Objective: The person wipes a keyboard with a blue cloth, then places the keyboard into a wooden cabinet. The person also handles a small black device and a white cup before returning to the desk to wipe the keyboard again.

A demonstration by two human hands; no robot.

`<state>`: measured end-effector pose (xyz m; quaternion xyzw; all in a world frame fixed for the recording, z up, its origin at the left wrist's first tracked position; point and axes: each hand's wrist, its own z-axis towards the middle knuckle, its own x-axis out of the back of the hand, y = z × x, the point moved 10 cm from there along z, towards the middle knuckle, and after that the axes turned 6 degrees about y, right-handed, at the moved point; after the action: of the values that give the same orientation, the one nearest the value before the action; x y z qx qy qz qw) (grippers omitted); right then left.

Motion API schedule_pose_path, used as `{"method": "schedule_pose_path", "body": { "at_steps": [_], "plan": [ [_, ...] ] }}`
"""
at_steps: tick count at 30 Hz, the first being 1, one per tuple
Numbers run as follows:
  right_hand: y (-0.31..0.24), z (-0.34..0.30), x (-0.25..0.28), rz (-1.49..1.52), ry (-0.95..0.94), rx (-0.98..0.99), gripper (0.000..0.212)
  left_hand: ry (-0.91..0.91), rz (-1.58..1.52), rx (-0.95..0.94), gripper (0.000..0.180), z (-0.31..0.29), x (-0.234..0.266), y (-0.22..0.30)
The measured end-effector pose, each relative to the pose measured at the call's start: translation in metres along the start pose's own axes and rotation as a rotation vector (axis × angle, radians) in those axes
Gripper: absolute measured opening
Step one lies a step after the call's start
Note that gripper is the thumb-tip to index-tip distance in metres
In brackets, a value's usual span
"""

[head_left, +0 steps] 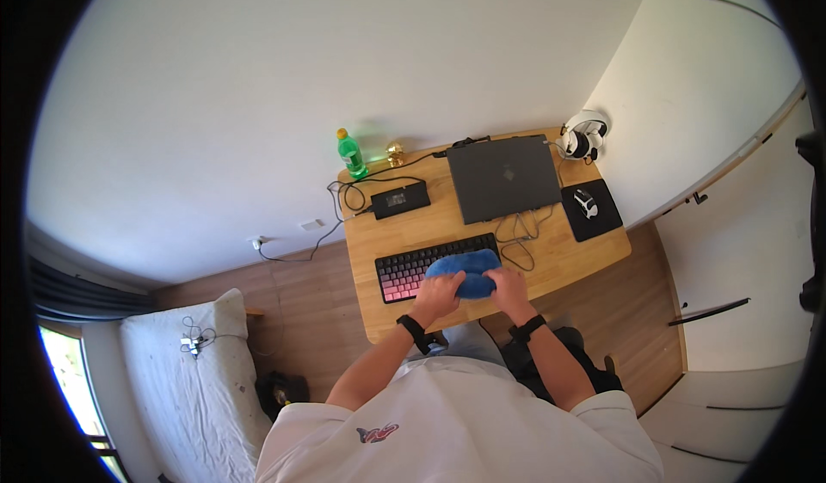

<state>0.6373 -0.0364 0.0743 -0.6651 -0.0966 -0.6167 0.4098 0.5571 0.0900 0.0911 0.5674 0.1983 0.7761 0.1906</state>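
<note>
Between my two hands I hold a soft, fuzzy blue cloth-like bundle, rounded at its ends and creased across the middle. My left hand grips its left end, with the thumb on top. On the other end my right hand is closed in the same way. The bundle is above the right part of a black keyboard with pink-shaded keys and hides some of it. Whether the two touch I cannot tell. The fingers under the bundle are hidden.
The wooden desk bears a closed dark laptop, a black power adapter, a green bottle, a gold ornament, a white headset and a mouse on a black pad. Loose cables lie around the laptop and adapter.
</note>
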Motion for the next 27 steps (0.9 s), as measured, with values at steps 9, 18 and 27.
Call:
{"method": "schedule_pose_path", "body": {
  "at_steps": [9,18,27],
  "plan": [
    [-0.037,0.070,0.074,0.044,0.333,0.117,0.047,0.233,0.160,-0.056,0.038,0.063,0.063,0.000],
    [0.019,0.059,-0.044,-0.082,0.081,0.056,0.054,-0.045,0.193,0.061,0.040,0.031,-0.039,-0.049],
    [0.039,0.035,-0.078,-0.062,-0.006,0.005,0.058,-0.120,0.173,0.145,0.032,0.005,-0.076,-0.058]
  ]
}}
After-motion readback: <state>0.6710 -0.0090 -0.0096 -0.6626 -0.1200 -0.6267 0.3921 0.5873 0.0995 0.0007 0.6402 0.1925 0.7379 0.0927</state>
